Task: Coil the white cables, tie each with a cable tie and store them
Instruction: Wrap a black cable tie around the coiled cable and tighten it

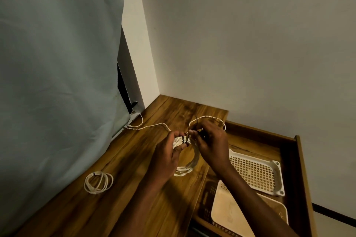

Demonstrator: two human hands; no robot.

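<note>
Two hands fasten a dark cable tie around a coil of white cable above a wooden table.

The left hand [169, 152] grips the bunched strands of the white cable coil [187, 163], fingers curled round the bundle where the dark cable tie [186, 139] crosses it. The right hand [209, 140] pinches the tie's loose end between thumb and fingertips, just right of the left hand; the tie's tail [196, 121] seems to stick up past the fingers, though it is thin and dim. The coil hangs down to the wooden table [134, 159], and a loose strand [154, 125] runs far left toward the grey-green curtain [57, 82]. A second, already tied coil [98, 182] lies near left on the table. To the right, an open drawer [300, 169] holds a perforated white tray [256, 173] and a cream basket [231, 209].
</note>
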